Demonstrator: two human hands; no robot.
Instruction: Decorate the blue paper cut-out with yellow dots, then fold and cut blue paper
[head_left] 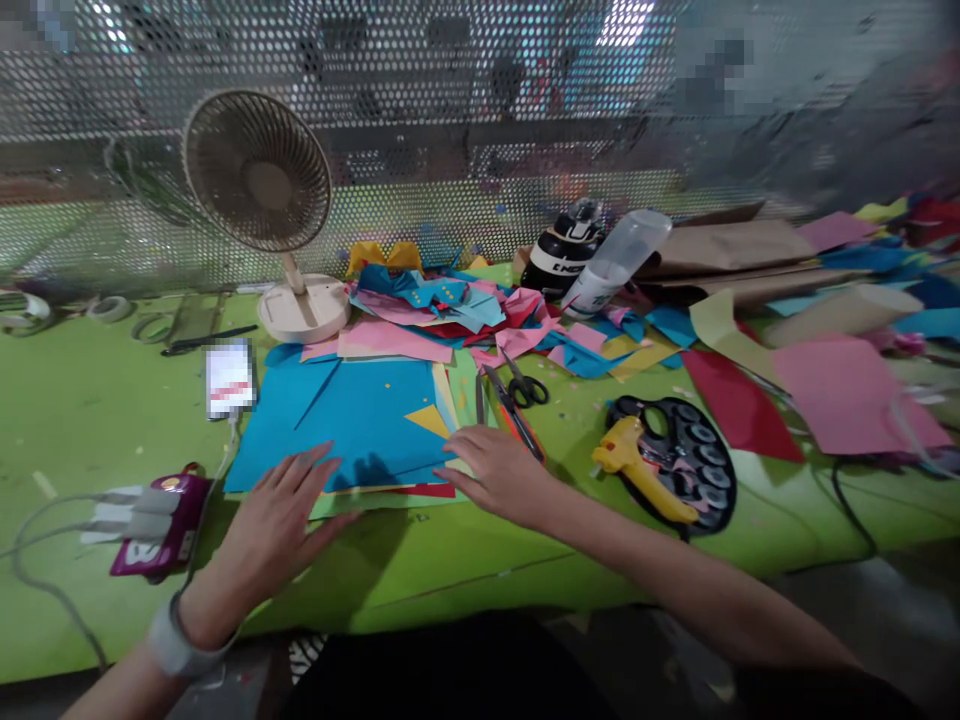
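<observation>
Saw a green table across the frame, with blue paper at centre atop other coloured sheets. Had the left hand spread open, lower left of centre, by the paper's near edge, holding nothing; had the right hand loosely open, just right of centre, gripping nothing visible, beside a yellow triangle.

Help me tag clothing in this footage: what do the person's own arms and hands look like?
The left hand and right hand are ungloved. A pale grey band circles the left wrist; the right wrist is bare. Dark cloth shows near the right elbow.
</observation>
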